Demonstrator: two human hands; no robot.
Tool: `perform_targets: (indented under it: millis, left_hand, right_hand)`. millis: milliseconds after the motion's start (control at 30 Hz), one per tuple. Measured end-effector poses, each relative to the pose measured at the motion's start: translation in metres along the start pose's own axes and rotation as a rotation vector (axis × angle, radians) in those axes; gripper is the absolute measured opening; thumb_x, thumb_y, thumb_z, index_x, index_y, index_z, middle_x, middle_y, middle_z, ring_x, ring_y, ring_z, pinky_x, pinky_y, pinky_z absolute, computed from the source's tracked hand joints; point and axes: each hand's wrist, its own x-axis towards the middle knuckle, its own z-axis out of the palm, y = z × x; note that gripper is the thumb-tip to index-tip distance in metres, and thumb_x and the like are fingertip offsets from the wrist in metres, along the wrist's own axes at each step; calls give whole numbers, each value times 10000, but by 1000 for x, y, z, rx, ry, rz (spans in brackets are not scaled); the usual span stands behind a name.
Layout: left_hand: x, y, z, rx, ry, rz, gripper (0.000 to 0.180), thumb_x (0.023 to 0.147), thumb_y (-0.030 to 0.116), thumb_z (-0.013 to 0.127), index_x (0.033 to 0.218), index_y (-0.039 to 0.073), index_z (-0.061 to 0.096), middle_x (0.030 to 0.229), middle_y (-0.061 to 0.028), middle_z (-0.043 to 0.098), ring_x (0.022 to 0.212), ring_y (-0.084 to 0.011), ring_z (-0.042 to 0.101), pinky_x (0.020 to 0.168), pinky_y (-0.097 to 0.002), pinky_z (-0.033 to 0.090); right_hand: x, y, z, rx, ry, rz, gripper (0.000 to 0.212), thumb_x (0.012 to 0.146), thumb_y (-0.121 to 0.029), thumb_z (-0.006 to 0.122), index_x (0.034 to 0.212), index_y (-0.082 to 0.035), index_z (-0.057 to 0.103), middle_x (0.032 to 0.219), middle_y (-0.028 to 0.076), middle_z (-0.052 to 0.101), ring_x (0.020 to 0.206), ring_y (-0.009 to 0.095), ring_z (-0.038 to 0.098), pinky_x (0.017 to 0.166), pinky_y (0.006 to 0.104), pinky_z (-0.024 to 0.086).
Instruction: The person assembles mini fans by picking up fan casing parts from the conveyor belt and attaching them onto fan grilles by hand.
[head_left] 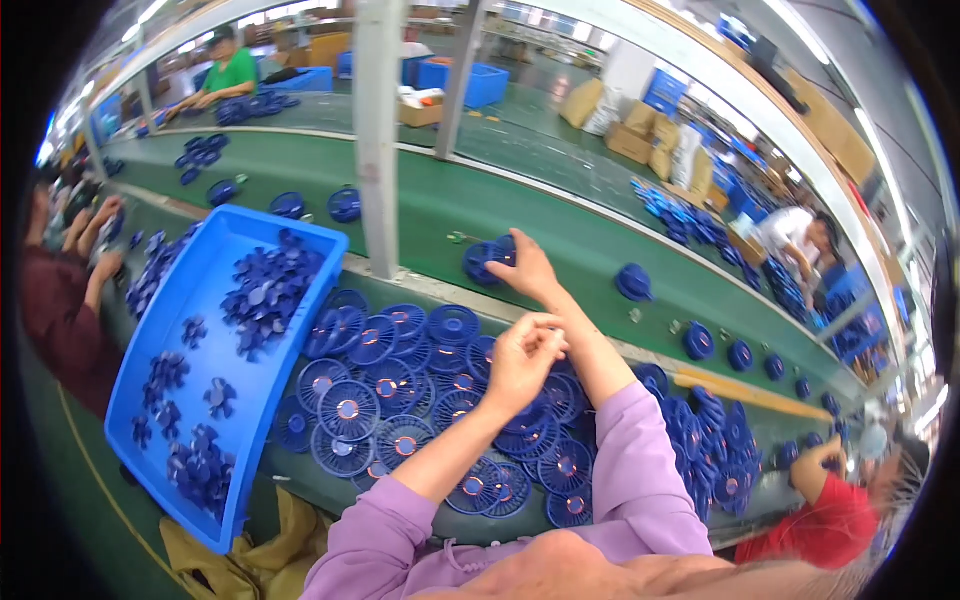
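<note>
My right hand (528, 268) reaches over the green belt, its thumb and fingers around a round dark-blue fan housing (480, 262). A small green piece on a wire sticks out from that housing's left side. Closer to me, my left hand (527, 365) is closed with its fingers curled together above the table; anything inside it is too small or hidden to make out. Under it and to its left lie many loose round blue fan grilles (348, 410), overlapping one another. Small blue fan blades (270, 290) lie in heaps inside a light-blue bin (285, 385) to the left.
More fan housings (632, 282) sit along the green conveyor belt (570, 250). A white post (376, 130) rises at the belt's near edge. Piled blue parts (705, 440) lie to my right, beside a person in a red sleeve (815, 520). Other people work at left and across the belt.
</note>
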Motion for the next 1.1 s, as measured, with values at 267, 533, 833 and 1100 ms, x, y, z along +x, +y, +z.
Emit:
perform_targets:
  millis: [267, 533, 833, 1100]
  left_hand:
    - [-3, -2, 1, 11, 1, 33, 201, 967, 119, 542, 1120, -9, 569, 914, -54, 646, 837, -93, 633, 735, -256, 536]
    - [-5, -4, -1, 8, -18, 98, 203, 949, 74, 527, 1123, -28, 548, 864, -48, 640, 797, -94, 622, 724, -257, 508]
    - [8, -34, -2, 94, 334, 38, 423, 973, 225, 542, 1351, 80, 419, 1319, -93, 495, 1190, -195, 500, 950, -319, 430]
    - [10, -27, -4, -795, 130, -275, 432, 972, 491, 480, 1174, 124, 584, 1084, -34, 637, 972, -132, 610, 845, -320, 511]
  right_hand:
    - [11, 10, 45, -209, -122, 97, 787, 791, -579, 637, 1396, -136, 399, 1305, 236, 504, 1181, 437, 503, 947, 535, 443]
    - [-23, 11, 35, -308, -100, -121, 849, 740, -440, 743, 1430, -119, 367, 1367, 263, 427, 1230, 413, 453, 947, 505, 452]
    - [-51, 1, -51, 381, -141, 27, 680, 827, -252, 687, 1404, -18, 414, 1257, 200, 570, 1118, 291, 580, 955, 362, 444]
    - [-147, -63, -98, 154, -20, -333, 838, 721, -325, 739, 1430, -63, 378, 1398, 180, 429, 1310, 346, 410, 1068, 434, 343]
